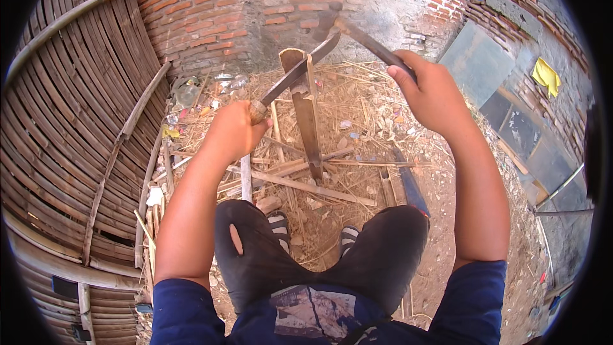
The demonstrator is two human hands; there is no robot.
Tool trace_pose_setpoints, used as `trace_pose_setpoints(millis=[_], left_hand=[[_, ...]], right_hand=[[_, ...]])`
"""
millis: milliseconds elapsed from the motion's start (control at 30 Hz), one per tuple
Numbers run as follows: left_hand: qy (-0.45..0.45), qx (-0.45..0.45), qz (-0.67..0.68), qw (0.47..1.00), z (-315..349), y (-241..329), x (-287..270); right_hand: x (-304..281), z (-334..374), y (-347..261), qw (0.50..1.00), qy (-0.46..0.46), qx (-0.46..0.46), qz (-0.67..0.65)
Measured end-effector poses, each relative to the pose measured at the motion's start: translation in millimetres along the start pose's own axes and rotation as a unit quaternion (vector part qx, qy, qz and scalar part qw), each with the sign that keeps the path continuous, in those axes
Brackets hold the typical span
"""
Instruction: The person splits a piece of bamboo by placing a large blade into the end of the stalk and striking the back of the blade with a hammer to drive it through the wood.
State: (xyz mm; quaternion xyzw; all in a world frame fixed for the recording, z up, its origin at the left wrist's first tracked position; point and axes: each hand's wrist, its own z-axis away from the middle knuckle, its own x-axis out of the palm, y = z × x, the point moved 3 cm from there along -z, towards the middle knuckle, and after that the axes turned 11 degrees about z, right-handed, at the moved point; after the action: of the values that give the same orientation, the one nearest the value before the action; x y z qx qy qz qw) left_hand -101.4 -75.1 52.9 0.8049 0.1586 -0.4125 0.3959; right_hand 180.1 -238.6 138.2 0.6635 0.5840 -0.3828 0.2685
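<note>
Splinter-strewn dirt ground lies underfoot. The left hand grips a long knife, its blade crossing the upper part of a standing split bamboo piece; the right hand holds a hammer, its blurred head near the blade's far end. Beyond rises a brick wall.

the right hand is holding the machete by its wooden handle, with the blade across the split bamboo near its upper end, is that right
No, wrong hand: the head view shows the left hand holding the machete by its wooden handle, with the blade across the split bamboo near its upper end.
</note>
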Motion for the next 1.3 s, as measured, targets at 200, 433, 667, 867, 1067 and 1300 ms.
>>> trace_pose_setpoints(millis=[200, 433, 667, 867, 1067, 1300], left_hand=[[-0.006, -0.032, 0.012, 0.999, 0, 8, 10], [-0.129, -0.079, -0.07, 0.986, 6, -3, 46], [-0.076, -0.096, 0.004, 0.992, 14, -16, 84], [-0.047, -0.09, 0.003, 0.995, 3, -22, 92], [-0.123, -0.14, -0.054, 0.981, 1, -39, 114], [-0.098, -0.187, -0.027, 0.977, -4, -66, 124]], right_hand=[[-5, 5, 10, 0.974, 0.153, 0.058, -0.155], [77, 33, 12, 0.98, -0.183, 0.068, 0.029], [72, 38, 39, 0.987, -0.027, 0.115, -0.111], [95, 45, 31, 0.969, 0.054, 0.157, -0.184], [168, 69, 44, 0.975, -0.149, 0.151, -0.07], [130, 45, 37, 0.963, 0.038, 0.191, -0.185]])
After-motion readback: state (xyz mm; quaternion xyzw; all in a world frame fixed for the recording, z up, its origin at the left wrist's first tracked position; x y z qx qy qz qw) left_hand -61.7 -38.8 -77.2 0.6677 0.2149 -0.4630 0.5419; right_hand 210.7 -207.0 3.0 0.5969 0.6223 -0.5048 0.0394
